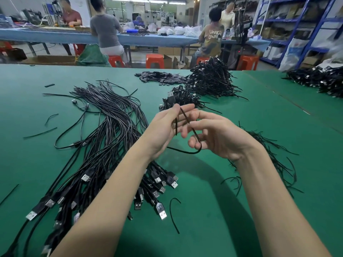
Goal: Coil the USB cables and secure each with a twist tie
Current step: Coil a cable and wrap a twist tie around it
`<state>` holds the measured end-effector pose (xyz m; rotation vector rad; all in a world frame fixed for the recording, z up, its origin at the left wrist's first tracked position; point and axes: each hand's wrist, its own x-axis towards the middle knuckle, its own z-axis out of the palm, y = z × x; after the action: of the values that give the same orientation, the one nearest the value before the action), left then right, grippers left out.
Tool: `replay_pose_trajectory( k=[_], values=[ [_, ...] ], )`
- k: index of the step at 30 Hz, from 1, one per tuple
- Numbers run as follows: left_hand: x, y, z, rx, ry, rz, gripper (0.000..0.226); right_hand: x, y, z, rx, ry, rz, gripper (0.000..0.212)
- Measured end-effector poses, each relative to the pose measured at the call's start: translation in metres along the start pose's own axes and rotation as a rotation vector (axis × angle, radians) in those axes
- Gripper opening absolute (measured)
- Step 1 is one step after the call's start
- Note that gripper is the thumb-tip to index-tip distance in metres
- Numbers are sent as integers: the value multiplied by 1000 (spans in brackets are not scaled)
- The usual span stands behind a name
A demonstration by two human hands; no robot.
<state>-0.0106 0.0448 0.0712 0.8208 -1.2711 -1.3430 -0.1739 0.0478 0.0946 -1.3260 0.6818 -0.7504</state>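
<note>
- A wide green table [241, 127] fills the lower view; beyond it stand a long blue bench [55, 37], orange stools [155, 61] and blue shelving [297, 30], with several people working at the bench.
- A loose spread of straight black cables [111, 123] lies on the left of the table, their metal plugs nearest the camera.
- A heap of coiled cables [209, 78] sits further back, right of centre; a pile of thin black ties [274, 154] lies under and beside the right forearm.
- The left hand [163, 128] and right hand [219, 136] are raised above the table, close together, palms roughly facing.
- One black cable [196, 140] runs between them: the left fingers hold its upper part, and the right fingers, loosely curled, pinch it where it loops down and back to the left.
- The cable's plug ends cannot be made out, and the left hand's grip is partly hidden by its own fingers.
</note>
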Motion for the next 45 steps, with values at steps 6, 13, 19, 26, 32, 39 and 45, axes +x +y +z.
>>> replay_pose_trajectory(
  k=[6, 13, 19, 26, 32, 39, 45],
  values=[
    [5, 12, -5, -398, 93, 48, 52, -13, 10, -15, -8, -227, 71, 17],
    [3, 18, -19, -733, -75, 5, 57, -10, 26, -31, -180, -195, 353, 37],
    [-8, 20, -29, -281, -311, -116, 52, 6, 34, -37, -117, 444, 67, 18],
    [-6, 17, -8, 449, -158, -139, 44, 1, -7, -12, -145, 347, -143, 5],
    [-3, 15, -6, 15, 37, -18, 41, 1, 1, 7, 86, -77, -69, 8],
    [-3, 30, -21, -559, -60, 49, 50, -7, 38, -13, 125, -345, 192, 17],
    [-6, 33, -25, -540, -171, 29, 50, 6, 51, -18, -189, -142, 422, 37]
  ],
)
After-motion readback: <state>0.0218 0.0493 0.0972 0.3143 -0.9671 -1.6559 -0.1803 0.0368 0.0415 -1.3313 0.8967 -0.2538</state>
